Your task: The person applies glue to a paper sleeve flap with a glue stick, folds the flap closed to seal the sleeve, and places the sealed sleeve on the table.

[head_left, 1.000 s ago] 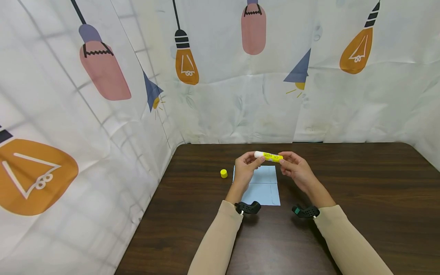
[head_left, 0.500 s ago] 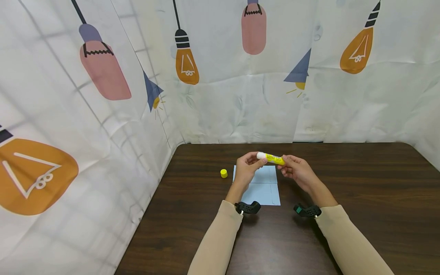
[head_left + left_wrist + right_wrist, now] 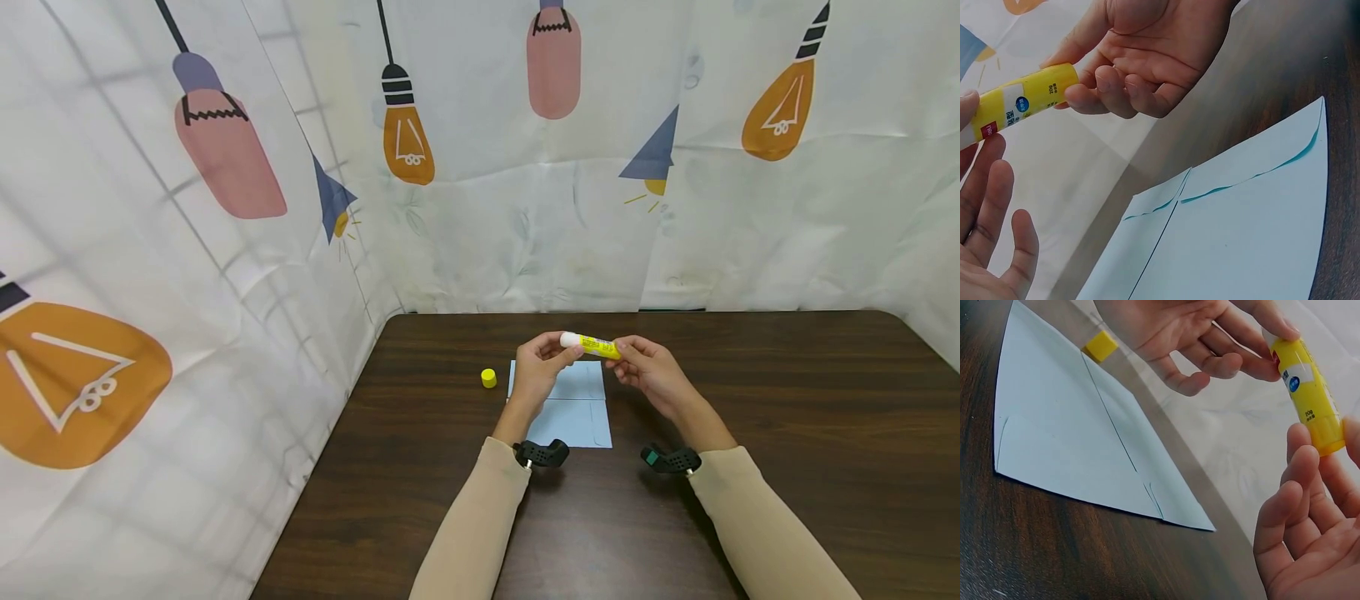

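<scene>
A yellow glue stick (image 3: 596, 346) with a white end is held up above the table, tilted slightly down to the right. My left hand (image 3: 534, 371) pinches it near the white end between thumb and fingers. At the yellow base, the thumb and fingers of my right hand (image 3: 656, 379) grip it. The label side of the glue stick (image 3: 1022, 100) faces the left wrist camera. Below the hands lies light-blue paper (image 3: 570, 427), crossed by a thin dark line and with curved marks near its edges; my left hand covers part of it.
A yellow cap (image 3: 488, 378) stands on the dark wooden table (image 3: 420, 467), left of the paper. White curtains (image 3: 510, 242) printed with lamps hang behind the table and along its left side. Each wrist wears a black band.
Over the last second the glue stick has shifted slightly right, and my right fingers have changed their hold on its base. Since half a second ago almost nothing has moved.
</scene>
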The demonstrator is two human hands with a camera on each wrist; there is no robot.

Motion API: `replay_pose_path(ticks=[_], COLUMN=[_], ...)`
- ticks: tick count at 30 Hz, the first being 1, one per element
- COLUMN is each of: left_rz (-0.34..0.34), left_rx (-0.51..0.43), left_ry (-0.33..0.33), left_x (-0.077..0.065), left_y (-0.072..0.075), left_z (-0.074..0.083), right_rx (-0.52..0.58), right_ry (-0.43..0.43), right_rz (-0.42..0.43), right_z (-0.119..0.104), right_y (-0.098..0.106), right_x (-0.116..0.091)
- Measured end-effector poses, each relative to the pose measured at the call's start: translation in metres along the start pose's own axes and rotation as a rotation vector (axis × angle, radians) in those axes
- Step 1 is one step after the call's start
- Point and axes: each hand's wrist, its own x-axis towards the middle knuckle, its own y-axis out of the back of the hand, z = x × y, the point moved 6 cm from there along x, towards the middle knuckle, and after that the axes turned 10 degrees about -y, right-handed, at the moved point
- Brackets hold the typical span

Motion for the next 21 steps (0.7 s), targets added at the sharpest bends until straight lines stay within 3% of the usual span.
replay_pose_path(ticks=[21], left_rz=[0.0], left_rx=[0.005], left_ry=[0.0], left_x=[-0.0001], left_y=[0.0007], left_z=[-0.0008], right_rx=[0.019], right_ry=[0.069], right_rz=[0.01], right_z=[-0.0038], right_y=[0.0], right_x=[-0.0017])
